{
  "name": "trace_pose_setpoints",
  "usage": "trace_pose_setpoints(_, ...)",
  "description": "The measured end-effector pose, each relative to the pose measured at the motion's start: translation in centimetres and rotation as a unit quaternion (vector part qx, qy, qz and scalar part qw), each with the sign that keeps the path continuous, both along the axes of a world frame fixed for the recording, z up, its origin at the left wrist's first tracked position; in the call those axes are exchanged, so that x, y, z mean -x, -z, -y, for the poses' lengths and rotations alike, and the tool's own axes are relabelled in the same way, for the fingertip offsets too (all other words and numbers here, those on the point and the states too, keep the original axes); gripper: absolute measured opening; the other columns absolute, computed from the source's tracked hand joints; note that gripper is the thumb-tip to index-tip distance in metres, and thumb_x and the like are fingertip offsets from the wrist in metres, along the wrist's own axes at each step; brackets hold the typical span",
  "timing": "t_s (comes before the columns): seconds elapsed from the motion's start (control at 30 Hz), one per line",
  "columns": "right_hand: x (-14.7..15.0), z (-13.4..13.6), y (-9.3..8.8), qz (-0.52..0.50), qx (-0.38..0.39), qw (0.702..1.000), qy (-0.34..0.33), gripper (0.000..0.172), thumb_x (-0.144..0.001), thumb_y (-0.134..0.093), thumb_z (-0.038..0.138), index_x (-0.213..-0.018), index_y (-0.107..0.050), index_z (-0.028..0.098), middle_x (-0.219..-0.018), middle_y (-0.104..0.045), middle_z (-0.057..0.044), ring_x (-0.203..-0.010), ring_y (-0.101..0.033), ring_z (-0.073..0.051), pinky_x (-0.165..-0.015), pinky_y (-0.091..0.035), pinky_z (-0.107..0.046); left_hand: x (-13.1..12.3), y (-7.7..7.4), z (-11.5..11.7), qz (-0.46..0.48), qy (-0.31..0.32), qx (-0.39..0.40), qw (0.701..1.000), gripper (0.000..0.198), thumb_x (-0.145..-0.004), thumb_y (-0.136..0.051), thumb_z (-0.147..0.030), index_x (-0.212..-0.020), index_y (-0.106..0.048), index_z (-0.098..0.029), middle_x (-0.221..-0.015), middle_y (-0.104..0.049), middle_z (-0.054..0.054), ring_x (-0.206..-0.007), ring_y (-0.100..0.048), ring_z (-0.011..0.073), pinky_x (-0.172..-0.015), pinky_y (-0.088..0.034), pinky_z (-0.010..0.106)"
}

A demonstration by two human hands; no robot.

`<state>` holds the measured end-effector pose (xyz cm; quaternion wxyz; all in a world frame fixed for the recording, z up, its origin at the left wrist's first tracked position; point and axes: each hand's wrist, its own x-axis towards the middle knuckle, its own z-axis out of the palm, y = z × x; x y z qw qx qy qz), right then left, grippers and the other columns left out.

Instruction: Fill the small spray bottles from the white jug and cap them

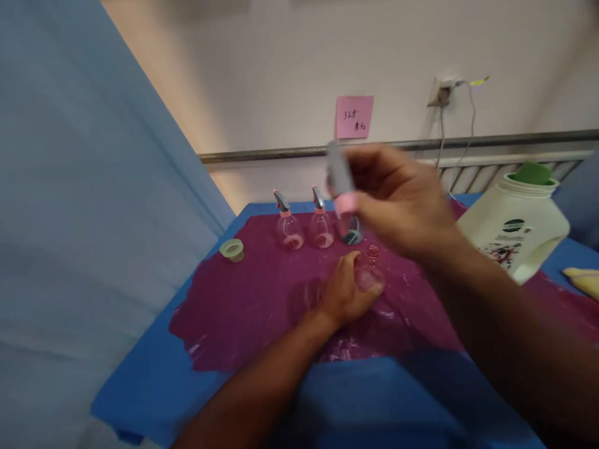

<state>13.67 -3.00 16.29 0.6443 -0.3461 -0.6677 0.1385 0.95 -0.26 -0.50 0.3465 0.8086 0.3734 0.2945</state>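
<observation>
1. Gripping a small clear bottle (370, 272), the left hand (344, 293) has its fingers wrapped round the side. The bottle stands upright on the purple sheet (253, 305) with its neck open.
2. The right hand (397, 199) is raised above and just beyond the left, its fingers pinched on a grey sprayer (340, 178) with a pink collar.
3. The sprayer is blurred. It seems roughly upright, collar down, and is held higher than the bottle and apart from it.
4. Beyond the left hand, two spray bottles (287, 226) stand side by side with their tops fitted.
5. A third bottle (350, 232) sits just under the right hand's fingertips, with something dark green in its base.
6. Well to the left of the left hand, a green cap (233, 249) rests at the sheet's edge.
7. To the right of the right hand, a white jug (515, 231) stands with a green lid (533, 173).
8. On the wall beyond the right hand hangs a pink note (354, 116).
9. The sheet lies on the blue-covered counter (140, 399).
</observation>
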Motion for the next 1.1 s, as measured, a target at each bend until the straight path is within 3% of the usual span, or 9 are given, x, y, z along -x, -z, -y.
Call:
trace_pose_setpoints(0.07,-2.8,1.4,-1.1,-0.072,0.016,0.997,0.027,0.027,-0.092,-0.091,0.029,-0.116,-0.078,0.028,-0.111,-0.077,0.001,-0.108,-0.076,-0.019,-0.100,-0.065,-0.038,0.0,0.0,-0.1,0.000,-0.001,0.016,1.000,0.084,-0.086,-0.090,-0.041,-0.159,-0.052,-0.025,-0.157,-0.066,0.015,-0.146,-0.064,0.0385,-0.124,-0.054,0.058)
trace_pose_setpoints(0.17,-5.3,2.8,-0.8,-0.115,0.012,0.992,0.048,0.026,-0.089,-0.095,0.028,-0.109,-0.079,0.027,-0.108,-0.078,0.000,-0.102,-0.077,-0.018,-0.098,-0.067,-0.037,0.0,0.4,-0.4,0.003,0.014,0.014,1.000,0.086,-0.087,-0.087,-0.042,-0.160,-0.049,-0.022,-0.160,-0.063,0.017,-0.150,-0.062,0.0387,-0.127,-0.051,0.057)
trace_pose_setpoints(0.43,-7.0,2.8,4.2,-0.148,0.124,0.981,0.038,0.040,-0.078,-0.102,0.034,-0.113,-0.083,0.029,-0.109,-0.082,-0.001,-0.100,-0.080,-0.020,-0.097,-0.071,-0.040,-0.1,0.5,-0.4,-0.001,0.017,0.005,1.000,0.083,-0.088,-0.088,-0.044,-0.160,-0.048,-0.025,-0.161,-0.063,0.015,-0.148,-0.063,0.0387,-0.128,-0.050,0.059)
trace_pose_setpoints(0.63,-7.5,1.2,8.8,-0.196,0.247,0.949,-0.002,0.051,-0.065,-0.108,0.039,-0.106,-0.081,0.025,-0.098,-0.084,-0.003,-0.090,-0.081,-0.022,-0.092,-0.070,-0.041,-0.2,-0.1,-0.1,0.007,0.014,0.009,1.000,0.081,-0.088,-0.086,-0.040,-0.159,-0.050,-0.022,-0.159,-0.064,0.017,-0.147,-0.064,0.0380,-0.126,-0.052,0.058)
trace_pose_setpoints(0.8,-7.6,0.7,12.3,-0.213,0.292,0.932,-0.021,0.063,-0.062,-0.109,0.044,-0.116,-0.081,0.025,-0.103,-0.086,-0.004,-0.093,-0.081,-0.023,-0.088,-0.068,-0.038,-0.2,0.2,-0.3,0.016,0.022,0.006,1.000,0.082,-0.089,-0.088,-0.040,-0.159,-0.050,-0.024,-0.158,-0.064,0.015,-0.147,-0.064,0.0374,-0.125,-0.053,0.057)
trace_pose_setpoints(0.93,-7.9,0.9,13.6,-0.194,0.300,0.933,-0.033,0.050,-0.067,-0.106,0.051,-0.103,-0.083,0.024,-0.099,-0.085,-0.007,-0.101,-0.081,-0.027,-0.089,-0.067,-0.040,-0.3,0.1,-0.3,0.023,0.030,0.005,0.999,0.084,-0.088,-0.088,-0.037,-0.161,-0.049,-0.024,-0.159,-0.063,0.015,-0.148,-0.063,0.0375,-0.126,-0.052,0.058)
trace_pose_setpoints(1.1,-8.3,1.1,13.8,-0.159,0.292,0.942,-0.054,0.043,-0.076,-0.102,0.046,-0.111,-0.085,0.026,-0.104,-0.086,-0.006,-0.106,-0.080,-0.027,-0.091,-0.066,-0.039,-0.4,-0.2,-0.3,0.032,0.042,0.009,0.999,0.081,-0.090,-0.086,-0.035,-0.162,-0.050,-0.026,-0.158,-0.064,0.014,-0.148,-0.063,0.0362,-0.127,-0.052,0.056)
